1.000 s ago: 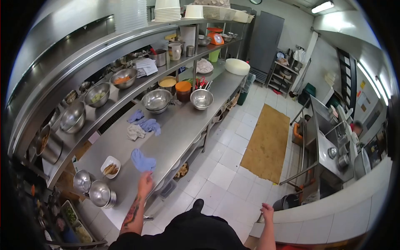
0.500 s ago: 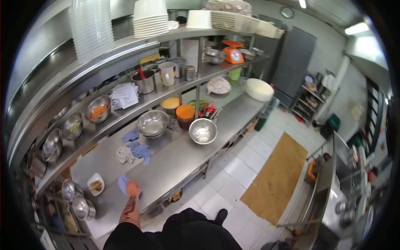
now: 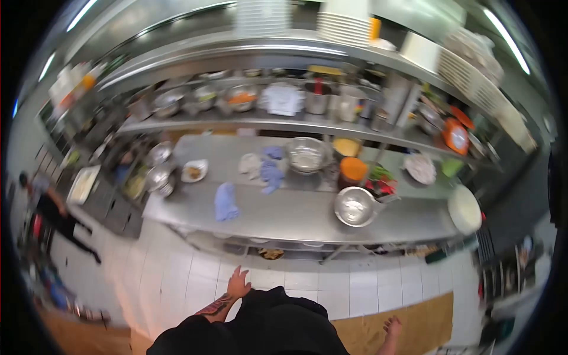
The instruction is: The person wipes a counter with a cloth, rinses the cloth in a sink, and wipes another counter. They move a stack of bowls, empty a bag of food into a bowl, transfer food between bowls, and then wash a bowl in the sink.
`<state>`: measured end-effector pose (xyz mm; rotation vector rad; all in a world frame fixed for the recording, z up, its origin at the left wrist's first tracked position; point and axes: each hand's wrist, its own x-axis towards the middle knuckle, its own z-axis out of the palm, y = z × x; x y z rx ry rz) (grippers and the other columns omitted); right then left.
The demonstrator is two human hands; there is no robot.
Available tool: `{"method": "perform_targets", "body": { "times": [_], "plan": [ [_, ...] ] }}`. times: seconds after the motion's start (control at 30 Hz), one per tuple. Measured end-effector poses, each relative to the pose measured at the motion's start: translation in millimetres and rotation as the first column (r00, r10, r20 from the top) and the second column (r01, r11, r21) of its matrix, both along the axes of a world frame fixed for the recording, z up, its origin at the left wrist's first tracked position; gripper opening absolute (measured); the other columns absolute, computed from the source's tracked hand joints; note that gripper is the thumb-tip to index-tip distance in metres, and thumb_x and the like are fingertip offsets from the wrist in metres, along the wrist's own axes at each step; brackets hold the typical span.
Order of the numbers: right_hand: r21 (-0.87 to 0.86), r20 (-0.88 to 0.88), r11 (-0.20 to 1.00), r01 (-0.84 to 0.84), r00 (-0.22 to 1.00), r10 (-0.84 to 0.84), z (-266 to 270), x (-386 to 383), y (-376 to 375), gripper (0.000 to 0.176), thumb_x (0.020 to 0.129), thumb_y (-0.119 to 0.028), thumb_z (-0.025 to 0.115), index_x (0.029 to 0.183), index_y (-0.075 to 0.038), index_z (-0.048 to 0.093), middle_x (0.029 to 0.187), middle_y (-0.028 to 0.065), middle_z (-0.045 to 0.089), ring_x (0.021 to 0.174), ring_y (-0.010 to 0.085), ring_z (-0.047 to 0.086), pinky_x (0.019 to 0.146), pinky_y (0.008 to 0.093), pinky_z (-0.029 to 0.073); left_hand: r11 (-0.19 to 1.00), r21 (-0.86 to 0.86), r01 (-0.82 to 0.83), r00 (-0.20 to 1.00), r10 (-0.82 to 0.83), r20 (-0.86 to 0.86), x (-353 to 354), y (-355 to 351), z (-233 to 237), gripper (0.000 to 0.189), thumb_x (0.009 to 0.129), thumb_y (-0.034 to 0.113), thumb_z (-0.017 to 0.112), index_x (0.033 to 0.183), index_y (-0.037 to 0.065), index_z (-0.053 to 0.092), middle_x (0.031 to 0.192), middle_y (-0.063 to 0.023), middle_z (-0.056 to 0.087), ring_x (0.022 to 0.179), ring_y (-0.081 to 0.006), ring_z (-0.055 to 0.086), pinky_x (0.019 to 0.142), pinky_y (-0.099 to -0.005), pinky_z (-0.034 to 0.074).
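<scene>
My left hand (image 3: 238, 283), at the end of a tattooed forearm, hangs over the floor in front of the steel counter (image 3: 284, 207). Its fingers are apart and hold nothing. Low at the right, my right hand (image 3: 392, 325) is above the brown floor mat (image 3: 423, 319), fingers loosely apart with nothing in them. Nearest to my left hand on the counter lies a blue cloth (image 3: 225, 203). Behind it are another crumpled blue cloth (image 3: 271, 174), a whitish cloth (image 3: 250, 166) and a white dish of food (image 3: 194, 171).
Metal bowls (image 3: 355, 206) stand on the counter, with an orange-lidded tub (image 3: 353, 169) and a large white round container (image 3: 464, 209). Above runs a shelf (image 3: 284, 123) with bowls, papers and an orange scale (image 3: 455, 135). Another person (image 3: 53, 207) is at the far left.
My left hand has let go of the blue cloth and drawn back from the counter. My right hand has come into view. The camera has turned left, bringing another person into view.
</scene>
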<state>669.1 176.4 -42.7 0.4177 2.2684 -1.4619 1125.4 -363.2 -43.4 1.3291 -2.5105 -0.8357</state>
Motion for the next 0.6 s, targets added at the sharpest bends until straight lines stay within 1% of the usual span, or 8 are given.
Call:
{"method": "perform_targets", "body": {
  "times": [0.07,0.13,0.17,0.23,0.27,0.33,0.4,0.6],
  "plan": [
    [-0.198,-0.063,0.979,0.042,0.996,-0.056,26.8,-39.2,-42.9,0.024,0.091,-0.017,0.056,0.104,0.001,0.063,0.079,0.0082,0.069,0.073,0.0198,0.068,0.063,0.0309,0.054,0.942,0.196,-0.273,0.924,0.200,0.325,62.2,54.6,-30.9,0.069,0.078,0.032,0.069,0.138,0.008,0.045,0.146,-0.0272,0.034,0.126,-0.0448,0.047,0.100,-0.0521,0.045],
    [-0.233,0.086,0.967,-0.102,0.988,0.125,-87.2,-89.3,-20.2,0.036,0.095,-0.032,0.050,0.125,-0.014,0.053,0.100,0.0086,0.063,0.074,0.0259,0.064,0.054,0.0433,0.049,0.821,0.284,-0.495,0.814,0.324,0.482,113.2,79.5,-71.3,0.077,0.078,0.040,0.068,0.139,0.001,0.042,0.141,-0.0281,0.041,0.127,-0.0461,0.045,0.102,-0.0498,0.045],
    [-0.253,0.154,0.932,-0.261,0.940,0.305,-151.4,-94.2,-11.0,0.036,0.095,-0.031,0.049,0.127,-0.015,0.052,0.101,0.0088,0.064,0.077,0.0273,0.065,0.055,0.0462,0.050,0.757,0.298,-0.581,0.766,0.384,0.516,134.5,89.0,-79.9,0.076,0.078,0.040,0.067,0.137,-0.001,0.043,0.136,-0.0289,0.047,0.126,-0.0453,0.047,0.102,-0.0482,0.045],
    [-0.190,0.312,0.784,-0.591,0.721,0.619,-210.9,-79.5,-24.7,0.036,0.096,-0.030,0.046,0.129,-0.017,0.051,0.102,0.0089,0.064,0.081,0.0297,0.066,0.059,0.0508,0.052,0.643,0.320,-0.696,0.694,0.486,0.531,168.3,111.1,-81.2,0.073,0.078,0.037,0.066,0.133,-0.005,0.047,0.127,-0.0311,0.055,0.122,-0.0437,0.051,0.102,-0.0453,0.046],
    [-0.275,0.547,0.782,-0.560,0.578,0.606,-226.5,-63.6,-36.3,0.032,0.095,-0.023,0.051,0.124,-0.009,0.056,0.101,0.0109,0.065,0.081,0.0275,0.067,0.063,0.0467,0.055,0.601,0.331,-0.727,0.673,0.531,0.515,181.3,122.7,-74.5,0.070,0.077,0.035,0.065,0.131,-0.007,0.048,0.123,-0.0324,0.057,0.120,-0.0429,0.053,0.102,-0.0439,0.046],
    [-0.238,0.569,0.585,-0.775,0.377,0.731,-202.7,6.3,-57.8,0.034,0.094,-0.022,0.053,0.125,-0.009,0.056,0.100,0.0112,0.065,0.081,0.0276,0.067,0.063,0.0468,0.055,0.597,0.305,-0.742,0.663,0.585,0.468,198.4,148.9,-68.6,0.067,0.078,0.034,0.064,0.130,-0.005,0.051,0.124,-0.0314,0.057,0.119,-0.0408,0.055,0.102,-0.0428,0.046],
    [-0.258,0.570,0.474,-0.842,0.264,0.778,-177.9,50.4,-80.8,0.035,0.093,-0.021,0.054,0.126,-0.009,0.056,0.100,0.0114,0.065,0.081,0.0278,0.066,0.064,0.0470,0.055,0.620,0.296,-0.726,0.675,0.563,0.477,209.0,169.5,-74.3,0.068,0.080,0.031,0.062,0.140,0.004,0.046,0.131,-0.0248,0.056,0.121,-0.0371,0.056,0.101,-0.0426,0.047],
    [-0.236,0.538,0.422,-0.875,0.244,0.807,-144.6,87.0,-119.5,0.040,0.090,-0.019,0.058,0.128,-0.009,0.056,0.099,0.0122,0.065,0.081,0.0284,0.066,0.064,0.0475,0.056,0.763,0.453,-0.460,0.854,0.241,0.461,211.6,165.1,-92.8,0.073,0.082,0.037,0.063,0.145,0.010,0.041,0.138,-0.0188,0.053,0.127,-0.0353,0.051,0.105,-0.0411,0.043]
  ]
}}
